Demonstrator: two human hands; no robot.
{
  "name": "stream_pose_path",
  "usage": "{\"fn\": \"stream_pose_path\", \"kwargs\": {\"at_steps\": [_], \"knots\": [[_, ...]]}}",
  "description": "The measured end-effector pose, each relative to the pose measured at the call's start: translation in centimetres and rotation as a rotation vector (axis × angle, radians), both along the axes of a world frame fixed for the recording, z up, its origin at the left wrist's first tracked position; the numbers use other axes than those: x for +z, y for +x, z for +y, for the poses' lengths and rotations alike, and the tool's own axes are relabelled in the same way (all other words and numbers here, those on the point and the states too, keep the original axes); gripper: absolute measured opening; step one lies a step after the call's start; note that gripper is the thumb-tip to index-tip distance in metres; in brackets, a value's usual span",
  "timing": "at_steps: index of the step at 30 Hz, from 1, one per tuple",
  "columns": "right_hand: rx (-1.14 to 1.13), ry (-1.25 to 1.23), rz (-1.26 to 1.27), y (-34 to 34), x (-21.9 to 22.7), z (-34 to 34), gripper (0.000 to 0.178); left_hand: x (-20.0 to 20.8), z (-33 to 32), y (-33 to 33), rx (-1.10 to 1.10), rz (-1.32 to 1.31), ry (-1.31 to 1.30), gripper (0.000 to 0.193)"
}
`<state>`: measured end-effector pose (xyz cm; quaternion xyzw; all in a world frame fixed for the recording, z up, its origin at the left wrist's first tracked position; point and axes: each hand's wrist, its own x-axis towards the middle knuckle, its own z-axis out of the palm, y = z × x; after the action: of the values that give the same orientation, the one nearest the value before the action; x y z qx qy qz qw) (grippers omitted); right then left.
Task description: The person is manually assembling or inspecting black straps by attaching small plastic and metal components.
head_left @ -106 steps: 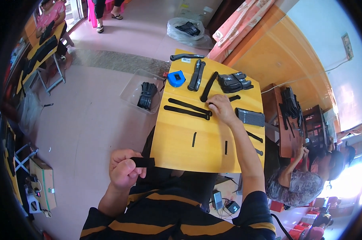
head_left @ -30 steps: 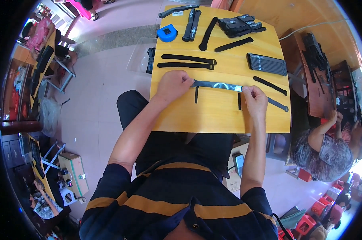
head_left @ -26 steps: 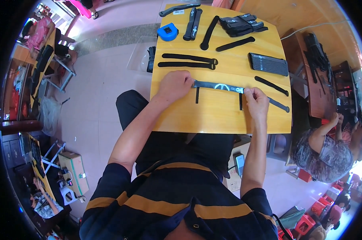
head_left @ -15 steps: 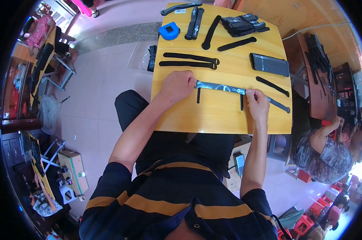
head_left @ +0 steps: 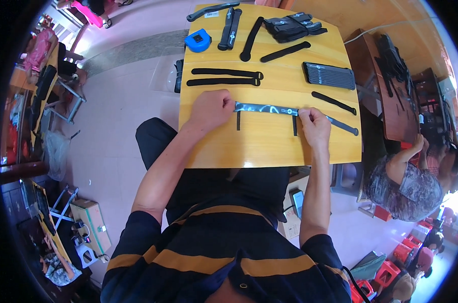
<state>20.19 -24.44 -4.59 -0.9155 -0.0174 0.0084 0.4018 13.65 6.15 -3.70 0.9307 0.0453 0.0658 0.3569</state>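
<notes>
A shiny dark strap (head_left: 267,108) with a pale printed mark is stretched taut, left to right, low over the near half of the table. My left hand (head_left: 212,108) is closed in a fist on its left end. The thumb and fingers of my right hand (head_left: 316,125) pinch it farther right. Beyond that hand a grey strap end (head_left: 345,126) with a ring runs out; whether it belongs to the same strap I cannot tell. Two short black strips (head_left: 238,121) mark the tabletop just below the strap. Behind my left hand lie two black ring-ended straps (head_left: 224,82), side by side.
On the yellow table (head_left: 229,151) are a blue tape measure (head_left: 198,40), a flat bundle of straps (head_left: 330,76), a heap of packed straps (head_left: 292,28) and several loose straps (head_left: 285,51). A clear bin (head_left: 166,73) adjoins the left edge. A person (head_left: 403,182) sits at the right.
The whole view has shifted slightly, so the table appears a little farther left. Both hands keep their grip, and the strap stays in the same place on the table.
</notes>
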Motion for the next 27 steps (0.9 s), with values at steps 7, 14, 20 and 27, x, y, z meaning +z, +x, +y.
{"fn": "stream_pose_path", "kwargs": {"at_steps": [7,14,20,27], "knots": [[0.021,-0.074,-0.031,-0.2,1.6,0.6,0.032,-0.1,0.1,0.0,0.002,-0.001,0.038,0.018],[0.006,-0.123,-0.068,-0.2,1.3,0.8,0.033,-0.2,0.3,0.3,-0.012,0.002,0.057,0.018],[0.012,-0.101,-0.078,-0.2,1.0,1.1,0.033,-0.3,0.3,0.3,-0.011,0.001,0.068,0.019],[0.004,-0.156,-0.127,-0.2,0.9,1.2,0.033,-0.6,0.3,0.4,0.003,0.01,0.093,0.019]]}}
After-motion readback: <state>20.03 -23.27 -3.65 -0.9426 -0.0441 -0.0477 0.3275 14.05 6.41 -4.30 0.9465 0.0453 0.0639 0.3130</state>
